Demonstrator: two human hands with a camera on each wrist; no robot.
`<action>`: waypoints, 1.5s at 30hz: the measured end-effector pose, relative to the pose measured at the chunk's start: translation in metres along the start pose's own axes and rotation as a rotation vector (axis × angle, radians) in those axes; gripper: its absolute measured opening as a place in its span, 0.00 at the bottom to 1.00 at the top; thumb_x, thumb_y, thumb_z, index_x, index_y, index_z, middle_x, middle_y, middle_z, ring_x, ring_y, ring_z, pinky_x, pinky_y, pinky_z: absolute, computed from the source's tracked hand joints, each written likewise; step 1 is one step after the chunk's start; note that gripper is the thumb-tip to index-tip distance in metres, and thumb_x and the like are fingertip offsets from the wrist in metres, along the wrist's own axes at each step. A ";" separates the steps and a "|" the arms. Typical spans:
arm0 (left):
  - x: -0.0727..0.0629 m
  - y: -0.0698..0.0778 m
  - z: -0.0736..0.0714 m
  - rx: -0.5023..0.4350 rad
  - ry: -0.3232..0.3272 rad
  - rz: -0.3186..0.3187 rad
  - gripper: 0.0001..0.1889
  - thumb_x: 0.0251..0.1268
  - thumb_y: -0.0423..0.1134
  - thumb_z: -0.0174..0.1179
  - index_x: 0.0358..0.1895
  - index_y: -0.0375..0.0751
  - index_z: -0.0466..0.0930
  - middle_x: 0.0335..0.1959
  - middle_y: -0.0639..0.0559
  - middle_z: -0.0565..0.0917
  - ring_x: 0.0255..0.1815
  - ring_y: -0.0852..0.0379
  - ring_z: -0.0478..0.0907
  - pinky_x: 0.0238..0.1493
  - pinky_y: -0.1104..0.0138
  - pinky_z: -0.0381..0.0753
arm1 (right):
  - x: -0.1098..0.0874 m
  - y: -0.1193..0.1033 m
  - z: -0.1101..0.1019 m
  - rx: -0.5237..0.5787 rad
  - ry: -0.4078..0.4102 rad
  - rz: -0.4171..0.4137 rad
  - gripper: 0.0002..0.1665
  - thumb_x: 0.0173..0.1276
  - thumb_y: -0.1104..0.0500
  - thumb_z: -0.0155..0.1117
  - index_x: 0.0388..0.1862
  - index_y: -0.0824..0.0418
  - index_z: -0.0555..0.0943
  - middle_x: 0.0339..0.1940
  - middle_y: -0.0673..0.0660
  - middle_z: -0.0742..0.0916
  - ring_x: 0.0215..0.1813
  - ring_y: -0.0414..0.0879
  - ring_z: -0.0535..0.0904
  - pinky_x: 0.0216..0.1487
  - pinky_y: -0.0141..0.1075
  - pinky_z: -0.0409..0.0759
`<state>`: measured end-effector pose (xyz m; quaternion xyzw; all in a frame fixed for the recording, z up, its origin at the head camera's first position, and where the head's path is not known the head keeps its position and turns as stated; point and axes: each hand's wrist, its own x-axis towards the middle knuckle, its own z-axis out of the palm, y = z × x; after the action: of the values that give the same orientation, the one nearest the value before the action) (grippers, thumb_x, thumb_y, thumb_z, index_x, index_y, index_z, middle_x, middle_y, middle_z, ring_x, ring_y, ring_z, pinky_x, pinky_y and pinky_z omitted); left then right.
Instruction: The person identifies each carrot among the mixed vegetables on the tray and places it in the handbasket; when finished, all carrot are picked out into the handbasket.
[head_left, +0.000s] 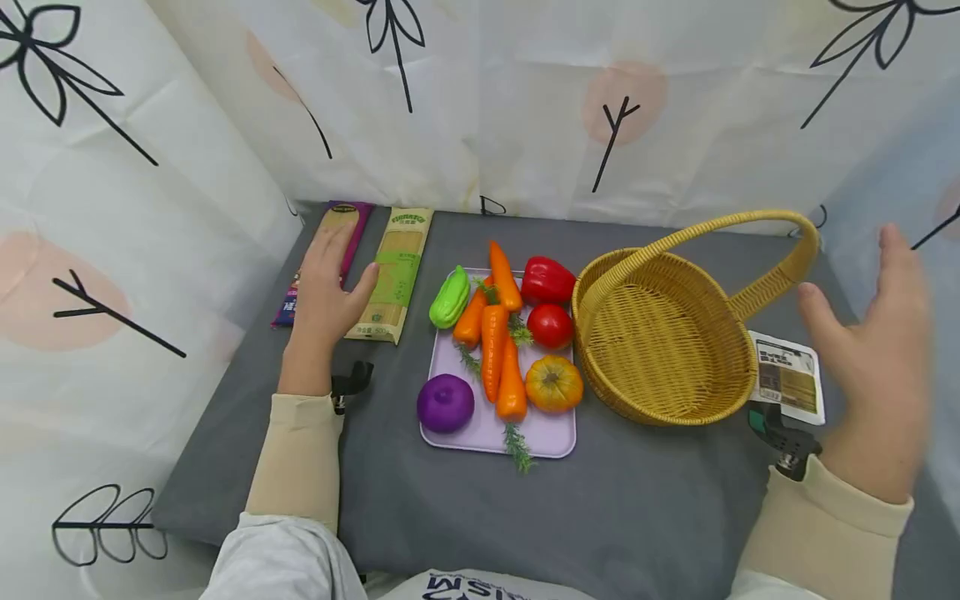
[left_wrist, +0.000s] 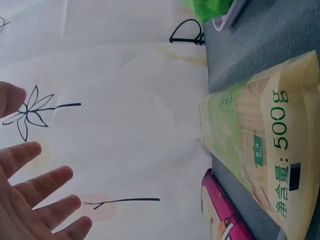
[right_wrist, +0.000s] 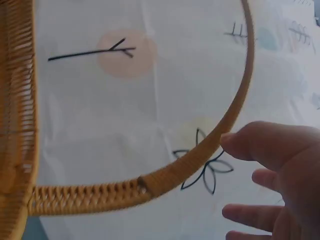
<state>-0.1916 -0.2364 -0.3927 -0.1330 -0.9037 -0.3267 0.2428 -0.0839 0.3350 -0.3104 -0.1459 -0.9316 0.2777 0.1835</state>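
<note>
1. Cream sleeves sit closest to the head camera, over a grey cloth (head_left: 600,517) that covers the table; white sheets printed with black twigs and pink dots wall it in.
2. Using the lilac tray (head_left: 551,437) of toy vegetables as the landmark: the left hand (head_left: 326,287) lies left of it, fingers straight and relaxed, holding nothing, over a purple packet (head_left: 352,218), its thumb beside a yellow-green pasta packet (head_left: 397,271).
3. Right of the tray stands a wicker basket (head_left: 663,333) with a hoop handle. Further right, the right hand (head_left: 881,358) hangs spread and empty, near the handle but apart from it, above a white card (head_left: 787,377).
4. On the tray lie carrots (head_left: 495,342), a red pepper (head_left: 547,279), a tomato (head_left: 551,325), a small pumpkin (head_left: 553,383), a purple onion (head_left: 446,402) and a green pod (head_left: 449,297).
5. Only the left wrist view reads the pasta packet's print: "500g" and "8-9 Min"; the purple packet's lettering stays illegible.
6. Only the right wrist view shows the handle's weave close up, with the thumb just beside it.
</note>
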 end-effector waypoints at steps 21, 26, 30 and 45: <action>-0.037 0.047 -0.004 -0.417 -0.078 0.093 0.29 0.57 0.17 0.64 0.66 0.26 0.74 0.53 0.31 0.81 0.46 0.35 0.78 0.49 0.63 0.76 | -0.041 -0.063 0.004 0.401 0.218 -0.309 0.35 0.69 0.66 0.63 0.75 0.54 0.72 0.59 0.41 0.79 0.48 0.29 0.77 0.52 0.23 0.72; -0.043 0.040 0.006 -0.435 -0.138 0.098 0.31 0.55 0.16 0.67 0.66 0.27 0.74 0.53 0.31 0.80 0.47 0.36 0.78 0.46 0.55 0.78 | -0.062 -0.073 0.005 0.461 0.180 -0.362 0.37 0.66 0.69 0.65 0.74 0.56 0.72 0.56 0.41 0.80 0.44 0.30 0.79 0.48 0.23 0.72; -0.050 0.019 0.020 -0.421 -0.173 0.093 0.33 0.53 0.20 0.71 0.67 0.32 0.76 0.57 0.36 0.79 0.49 0.42 0.77 0.48 0.55 0.78 | -0.076 -0.084 0.012 0.574 0.163 -0.382 0.38 0.63 0.73 0.67 0.73 0.63 0.72 0.58 0.49 0.82 0.43 0.35 0.81 0.48 0.24 0.74; -0.059 0.039 0.031 -0.425 -0.315 0.113 0.25 0.55 0.20 0.70 0.59 0.24 0.79 0.41 0.34 0.80 0.35 0.38 0.75 0.40 0.41 0.78 | -0.125 -0.141 0.070 0.632 -0.022 -0.502 0.38 0.59 0.73 0.71 0.70 0.65 0.75 0.51 0.61 0.82 0.40 0.44 0.80 0.43 0.28 0.78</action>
<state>-0.1372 -0.1917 -0.4244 -0.2807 -0.8325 -0.4703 0.0835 -0.0259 0.1421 -0.3174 0.1528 -0.8090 0.4984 0.2716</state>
